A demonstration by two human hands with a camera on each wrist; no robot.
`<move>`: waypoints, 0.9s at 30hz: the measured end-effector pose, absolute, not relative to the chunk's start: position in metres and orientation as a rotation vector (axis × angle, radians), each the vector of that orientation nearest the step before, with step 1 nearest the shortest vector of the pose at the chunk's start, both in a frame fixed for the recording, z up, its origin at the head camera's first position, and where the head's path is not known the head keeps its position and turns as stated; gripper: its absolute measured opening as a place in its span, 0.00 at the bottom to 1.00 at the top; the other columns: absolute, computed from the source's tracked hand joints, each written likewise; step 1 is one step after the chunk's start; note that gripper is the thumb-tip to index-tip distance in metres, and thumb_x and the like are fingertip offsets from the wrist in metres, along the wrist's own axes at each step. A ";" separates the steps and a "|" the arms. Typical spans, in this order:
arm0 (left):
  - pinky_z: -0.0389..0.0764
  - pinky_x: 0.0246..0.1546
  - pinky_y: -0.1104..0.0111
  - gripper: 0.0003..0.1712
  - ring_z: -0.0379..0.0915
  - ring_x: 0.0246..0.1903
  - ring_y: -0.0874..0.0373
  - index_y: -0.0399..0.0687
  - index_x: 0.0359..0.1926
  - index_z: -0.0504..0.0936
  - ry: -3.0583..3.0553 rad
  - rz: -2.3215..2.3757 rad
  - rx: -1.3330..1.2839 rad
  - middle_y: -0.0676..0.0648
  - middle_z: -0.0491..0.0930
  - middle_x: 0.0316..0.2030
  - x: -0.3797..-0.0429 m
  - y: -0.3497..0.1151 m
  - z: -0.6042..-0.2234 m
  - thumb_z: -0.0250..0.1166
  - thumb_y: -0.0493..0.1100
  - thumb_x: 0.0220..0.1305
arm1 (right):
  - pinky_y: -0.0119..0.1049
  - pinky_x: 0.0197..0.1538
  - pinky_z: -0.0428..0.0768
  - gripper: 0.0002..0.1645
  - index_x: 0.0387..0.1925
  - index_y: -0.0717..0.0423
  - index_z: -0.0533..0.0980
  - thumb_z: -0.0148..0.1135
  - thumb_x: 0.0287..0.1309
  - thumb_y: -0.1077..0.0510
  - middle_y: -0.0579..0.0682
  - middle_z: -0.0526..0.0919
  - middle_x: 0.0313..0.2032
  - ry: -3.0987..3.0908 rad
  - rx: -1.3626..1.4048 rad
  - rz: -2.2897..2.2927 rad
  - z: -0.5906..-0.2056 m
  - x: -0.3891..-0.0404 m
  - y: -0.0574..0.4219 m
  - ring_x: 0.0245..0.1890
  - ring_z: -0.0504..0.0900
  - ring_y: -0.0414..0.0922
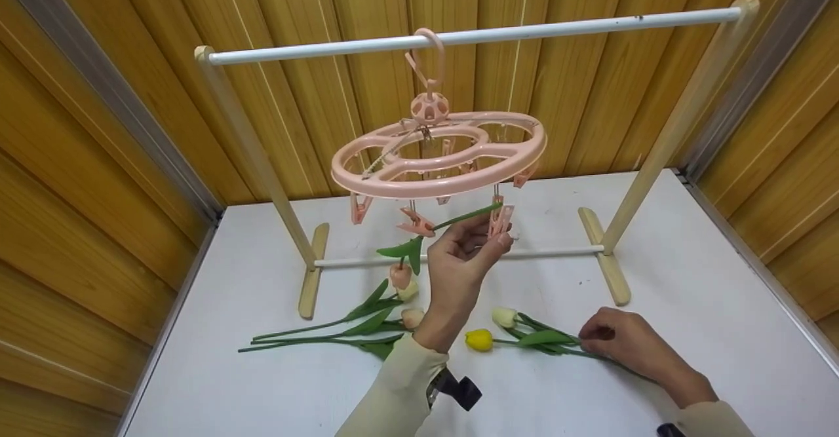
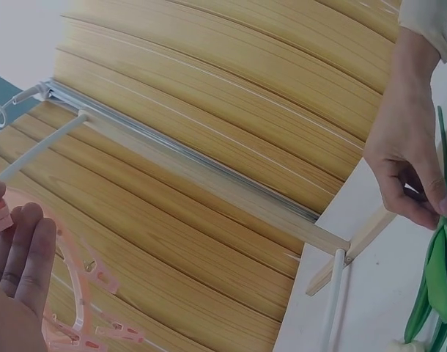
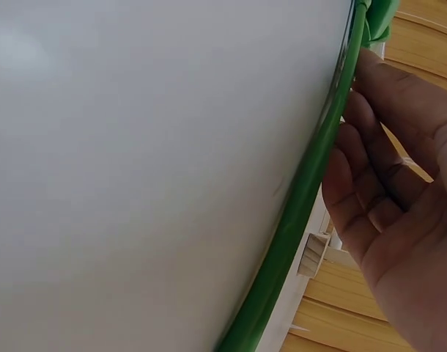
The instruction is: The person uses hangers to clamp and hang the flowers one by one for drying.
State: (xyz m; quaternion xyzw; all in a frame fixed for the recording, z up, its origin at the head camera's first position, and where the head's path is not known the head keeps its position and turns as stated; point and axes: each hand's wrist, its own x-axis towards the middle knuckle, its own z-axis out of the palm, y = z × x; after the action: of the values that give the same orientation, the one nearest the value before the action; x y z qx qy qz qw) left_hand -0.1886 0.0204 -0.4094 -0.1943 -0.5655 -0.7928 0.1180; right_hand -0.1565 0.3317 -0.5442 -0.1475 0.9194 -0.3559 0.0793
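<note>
In the head view my left hand (image 1: 455,280) pinches a pink clothespin (image 1: 501,221) on the front of a round pink clip hanger (image 1: 452,178). The stem of a pink tulip (image 1: 400,275) reaches to that clothespin; its bloom hangs down to the left. My fingers partly hide where stem and clip meet. Low on the right, my right hand (image 1: 632,345) pinches at the stems of the tulips lying on the table, among them a yellow tulip (image 1: 479,340) and a white tulip (image 1: 505,317). The right wrist view shows a green stem (image 3: 300,191) along those fingertips.
The hanger hooks over the white bar (image 1: 564,29) of a wooden-legged rack (image 1: 682,122). Other clothespins, such as a pink clip (image 1: 417,222), dangle around its ring. More tulips, including a peach tulip (image 1: 412,319), lie on the white table (image 1: 262,391). Wood-grain panels enclose it.
</note>
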 end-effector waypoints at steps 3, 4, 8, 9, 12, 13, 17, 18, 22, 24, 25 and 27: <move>0.88 0.46 0.67 0.22 0.85 0.42 0.54 0.30 0.59 0.82 -1.671 -2.310 -0.555 0.42 0.86 0.46 -0.188 0.019 -0.408 0.73 0.34 0.65 | 0.32 0.38 0.84 0.07 0.38 0.48 0.88 0.79 0.59 0.59 0.38 0.83 0.35 2.763 -0.474 -1.049 -0.545 -0.157 0.331 0.35 0.82 0.35; 0.88 0.47 0.66 0.22 0.85 0.42 0.53 0.31 0.59 0.83 -1.678 -2.310 -0.553 0.43 0.86 0.46 -0.187 0.019 -0.408 0.73 0.34 0.65 | 0.32 0.38 0.84 0.07 0.37 0.48 0.88 0.79 0.58 0.60 0.38 0.83 0.35 2.770 -0.483 -1.043 -0.545 -0.157 0.330 0.35 0.82 0.35; 0.88 0.49 0.63 0.23 0.86 0.43 0.53 0.33 0.60 0.83 -1.702 -2.309 -0.547 0.43 0.87 0.47 -0.186 0.018 -0.407 0.73 0.35 0.66 | 0.31 0.37 0.83 0.07 0.35 0.46 0.88 0.80 0.57 0.60 0.36 0.81 0.34 2.823 -0.490 -1.009 -0.545 -0.156 0.329 0.35 0.80 0.34; 0.88 0.49 0.63 0.23 0.86 0.43 0.53 0.32 0.59 0.83 -1.703 -2.309 -0.544 0.43 0.86 0.46 -0.185 0.017 -0.407 0.73 0.36 0.66 | 0.31 0.37 0.83 0.07 0.34 0.45 0.89 0.80 0.57 0.61 0.35 0.81 0.34 2.847 -0.488 -1.000 -0.545 -0.155 0.328 0.34 0.80 0.34; 0.88 0.49 0.64 0.22 0.86 0.43 0.52 0.31 0.58 0.82 -1.704 -2.299 -0.542 0.43 0.86 0.46 -0.186 0.017 -0.407 0.73 0.36 0.65 | 0.32 0.38 0.82 0.10 0.32 0.41 0.89 0.81 0.55 0.62 0.33 0.80 0.33 2.938 -0.483 -0.959 -0.545 -0.154 0.327 0.35 0.79 0.35; 0.88 0.48 0.65 0.22 0.86 0.43 0.52 0.30 0.57 0.82 -1.703 -2.297 -0.542 0.43 0.86 0.45 -0.186 0.017 -0.407 0.73 0.36 0.65 | 0.32 0.38 0.82 0.11 0.32 0.40 0.89 0.82 0.54 0.62 0.33 0.79 0.33 2.968 -0.483 -0.939 -0.545 -0.153 0.327 0.36 0.79 0.35; 0.87 0.47 0.67 0.22 0.84 0.43 0.53 0.29 0.56 0.82 -1.693 -2.299 -0.540 0.43 0.85 0.45 -0.186 0.017 -0.408 0.73 0.36 0.64 | 0.38 0.43 0.83 0.13 0.31 0.37 0.89 0.82 0.54 0.61 0.30 0.80 0.34 3.056 -0.481 -0.862 -0.543 -0.152 0.325 0.39 0.83 0.38; 0.87 0.47 0.68 0.22 0.84 0.43 0.53 0.29 0.57 0.82 -1.694 -2.299 -0.539 0.43 0.85 0.45 -0.186 0.017 -0.408 0.73 0.36 0.64 | 0.38 0.43 0.83 0.12 0.31 0.37 0.89 0.82 0.54 0.61 0.29 0.80 0.34 3.066 -0.473 -0.853 -0.542 -0.152 0.325 0.39 0.83 0.39; 0.87 0.46 0.67 0.22 0.85 0.42 0.53 0.29 0.57 0.83 -1.669 -2.314 -0.548 0.42 0.86 0.45 -0.186 0.017 -0.409 0.74 0.35 0.64 | 0.35 0.37 0.79 0.12 0.32 0.38 0.89 0.81 0.56 0.61 0.29 0.83 0.34 3.082 -0.430 -0.873 -0.538 -0.152 0.323 0.33 0.79 0.36; 0.88 0.46 0.66 0.22 0.85 0.42 0.54 0.29 0.57 0.83 -1.658 -2.322 -0.555 0.42 0.86 0.45 -0.186 0.016 -0.410 0.74 0.35 0.65 | 0.33 0.35 0.77 0.12 0.33 0.39 0.89 0.81 0.56 0.62 0.30 0.84 0.34 3.092 -0.422 -0.897 -0.537 -0.152 0.323 0.31 0.76 0.34; 0.88 0.47 0.66 0.22 0.86 0.42 0.54 0.29 0.57 0.83 -1.652 -2.326 -0.559 0.42 0.86 0.45 -0.186 0.016 -0.410 0.73 0.35 0.65 | 0.33 0.33 0.76 0.12 0.34 0.39 0.89 0.81 0.56 0.62 0.30 0.84 0.34 3.097 -0.421 -0.909 -0.536 -0.152 0.322 0.30 0.74 0.33; 0.88 0.47 0.65 0.21 0.86 0.41 0.54 0.29 0.57 0.83 -1.653 -2.326 -0.562 0.41 0.86 0.45 -0.185 0.016 -0.410 0.73 0.34 0.65 | 0.32 0.33 0.76 0.13 0.34 0.39 0.89 0.81 0.56 0.63 0.31 0.84 0.33 3.116 -0.427 -0.925 -0.535 -0.151 0.322 0.30 0.74 0.32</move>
State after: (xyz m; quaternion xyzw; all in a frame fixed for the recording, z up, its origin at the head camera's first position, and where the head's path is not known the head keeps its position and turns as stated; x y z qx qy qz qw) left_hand -0.1850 0.0160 -0.4100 -0.1918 -0.5644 -0.7945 0.1163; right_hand -0.1514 0.3217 -0.5349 -0.1300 0.9483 -0.2814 -0.0681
